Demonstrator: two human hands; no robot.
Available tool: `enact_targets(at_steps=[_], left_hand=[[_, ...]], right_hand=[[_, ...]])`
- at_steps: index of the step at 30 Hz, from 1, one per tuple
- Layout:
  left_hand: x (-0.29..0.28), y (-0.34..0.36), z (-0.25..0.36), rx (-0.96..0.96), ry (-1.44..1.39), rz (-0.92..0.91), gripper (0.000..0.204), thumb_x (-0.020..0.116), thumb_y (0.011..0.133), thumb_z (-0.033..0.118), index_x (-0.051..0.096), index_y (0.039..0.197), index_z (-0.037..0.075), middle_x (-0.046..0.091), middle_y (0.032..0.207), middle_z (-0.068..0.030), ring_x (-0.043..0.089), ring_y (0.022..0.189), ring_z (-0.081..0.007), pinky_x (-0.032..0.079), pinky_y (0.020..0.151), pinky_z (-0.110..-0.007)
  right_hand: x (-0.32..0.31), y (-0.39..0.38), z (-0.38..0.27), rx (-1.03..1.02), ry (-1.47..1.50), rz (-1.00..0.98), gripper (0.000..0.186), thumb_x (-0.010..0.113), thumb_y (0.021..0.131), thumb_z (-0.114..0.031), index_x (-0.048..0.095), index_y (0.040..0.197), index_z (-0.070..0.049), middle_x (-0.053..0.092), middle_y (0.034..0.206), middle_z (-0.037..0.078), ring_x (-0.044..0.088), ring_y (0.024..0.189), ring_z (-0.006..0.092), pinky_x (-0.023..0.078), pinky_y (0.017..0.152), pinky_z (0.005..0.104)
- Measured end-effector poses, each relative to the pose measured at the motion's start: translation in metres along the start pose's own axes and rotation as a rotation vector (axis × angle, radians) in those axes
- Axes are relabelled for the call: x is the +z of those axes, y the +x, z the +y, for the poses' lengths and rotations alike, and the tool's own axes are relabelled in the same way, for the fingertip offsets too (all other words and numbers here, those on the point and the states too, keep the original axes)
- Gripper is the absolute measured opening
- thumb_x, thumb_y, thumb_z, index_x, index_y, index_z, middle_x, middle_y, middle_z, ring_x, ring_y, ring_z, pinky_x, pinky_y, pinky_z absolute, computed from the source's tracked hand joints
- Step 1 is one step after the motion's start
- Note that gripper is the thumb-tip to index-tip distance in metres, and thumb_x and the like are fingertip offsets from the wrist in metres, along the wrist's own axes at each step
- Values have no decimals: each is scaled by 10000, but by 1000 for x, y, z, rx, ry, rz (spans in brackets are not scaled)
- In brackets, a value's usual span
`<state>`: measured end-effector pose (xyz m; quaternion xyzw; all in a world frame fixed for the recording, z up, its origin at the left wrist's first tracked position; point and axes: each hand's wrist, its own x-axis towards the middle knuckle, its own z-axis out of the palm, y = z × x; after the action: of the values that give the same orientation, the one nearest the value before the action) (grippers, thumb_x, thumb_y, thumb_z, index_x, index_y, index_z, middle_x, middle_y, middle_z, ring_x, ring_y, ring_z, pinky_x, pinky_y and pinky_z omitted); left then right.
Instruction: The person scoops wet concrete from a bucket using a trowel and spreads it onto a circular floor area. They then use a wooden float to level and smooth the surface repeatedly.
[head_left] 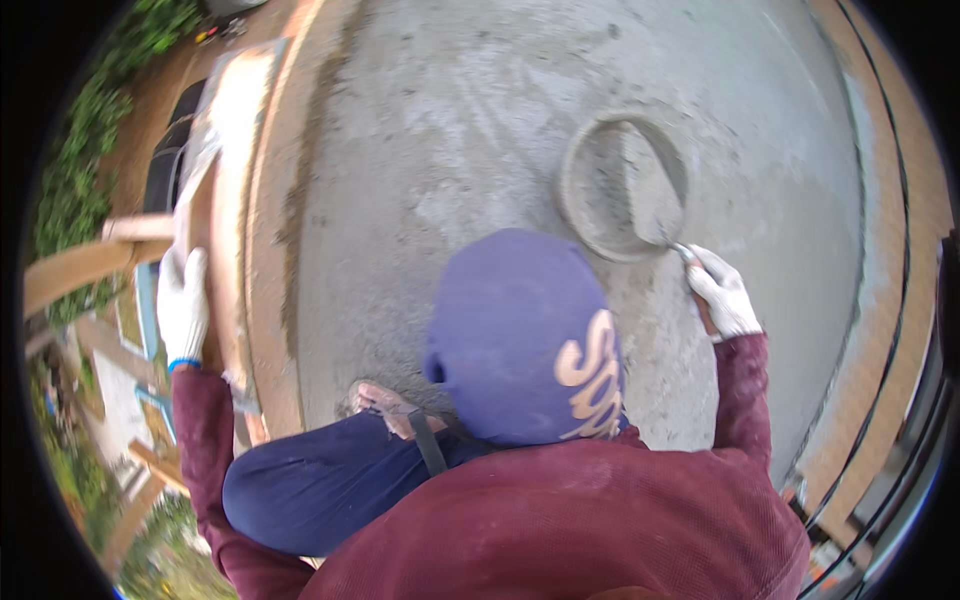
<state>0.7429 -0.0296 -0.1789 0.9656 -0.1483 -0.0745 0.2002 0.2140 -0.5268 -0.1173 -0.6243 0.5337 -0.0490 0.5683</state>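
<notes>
My right hand [722, 292], in a white knit glove, is closed around the brown handle of a trowel [652, 190]. The trowel's grey, mortar-coated blade reaches over the rim into a round grey bucket [572, 200]. Part of the bucket's inside is covered by the blade. On the other side, my left hand [183, 305] wears a matching glove with a blue cuff. Its fingers point forward, apart, next to the edge of a wooden board [228, 270], and nothing shows in it. Whether it touches the board, I cannot tell.
Wet-looking grey cement [450, 150] spreads around the bucket. A blue cap [520, 330] hides the middle. Wooden edging [275, 200] runs along the left; a black cable [900, 180] follows the right edging. Timber posts [85, 275] and plants [75, 160] lie beyond the left edge.
</notes>
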Motion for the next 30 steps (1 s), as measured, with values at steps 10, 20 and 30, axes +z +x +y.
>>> enact_targets(at_steps=[10, 20, 30], left_hand=[[-1, -7, 12, 13, 2, 67, 714, 637, 1003, 504, 535, 1484, -14, 637, 1410, -246, 610, 1330, -352, 445, 1132, -407], [-5, -11, 31, -43, 7, 60, 696, 651, 1000, 469, 535, 1483, -20, 632, 1412, -252, 607, 1332, -365, 453, 1133, -409], [4, -11, 18, -100, -51, 117, 605, 701, 979, 371, 581, 1425, -19, 668, 1327, -235, 648, 1251, -350, 487, 1088, -413]], right_hand=[[135, 82, -162, -380, -473, -417, 448, 643, 1034, -274, 625, 1389, -2, 614, 833, 7, 523, 574, 65, 422, 505, 246], [252, 242, -239, -1096, -1373, -253, 255, 609, 1007, -230, 633, 1221, -92, 734, 1057, 194, 709, 1007, 407, 561, 864, 486], [325, 388, -251, -1071, -1579, -547, 366, 554, 1054, -347, 618, 1340, -128, 750, 1187, 139, 697, 1130, 382, 549, 966, 469]])
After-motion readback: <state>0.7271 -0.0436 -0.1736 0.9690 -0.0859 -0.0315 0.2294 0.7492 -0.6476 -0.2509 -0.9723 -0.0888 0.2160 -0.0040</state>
